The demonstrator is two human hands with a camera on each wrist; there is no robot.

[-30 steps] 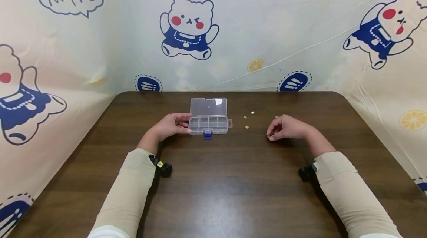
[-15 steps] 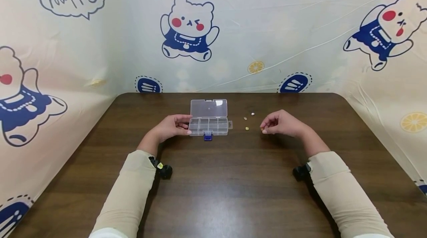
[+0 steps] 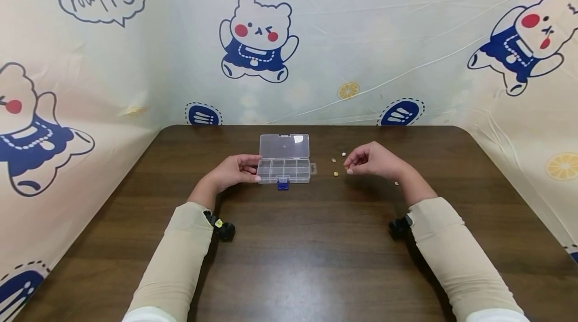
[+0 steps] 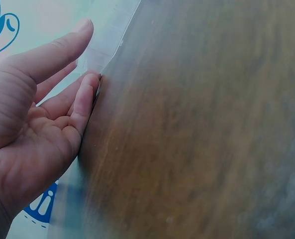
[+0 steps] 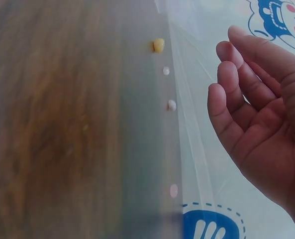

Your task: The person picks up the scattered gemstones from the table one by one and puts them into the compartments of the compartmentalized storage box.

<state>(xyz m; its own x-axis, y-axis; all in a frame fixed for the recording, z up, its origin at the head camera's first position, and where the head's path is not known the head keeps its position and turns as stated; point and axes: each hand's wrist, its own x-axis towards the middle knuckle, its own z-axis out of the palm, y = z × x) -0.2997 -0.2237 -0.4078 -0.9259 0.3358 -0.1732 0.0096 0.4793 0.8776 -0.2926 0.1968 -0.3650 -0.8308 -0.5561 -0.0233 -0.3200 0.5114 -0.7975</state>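
A clear plastic compartment box stands on the table with its lid raised at the back and a blue latch at the front. My left hand holds its left end, thumb at the front corner and fingers farther back. To the right of the box, my right hand pinches a tiny brownish piece just above the table; the right wrist view hides it behind the fingertips. Near that hand lie a yellow pebble-like piece, a small pale piece and a white one.
Another pale piece lies by the right wrist. The dark wooden table ends at a printed cloth backdrop that rises behind it and at both sides. A clear hanging tab sticks out from the box's right end.
My right hand has moved left toward the box with the pinched piece, and a pale piece behind it has come into view. The left hand and the box stay put.
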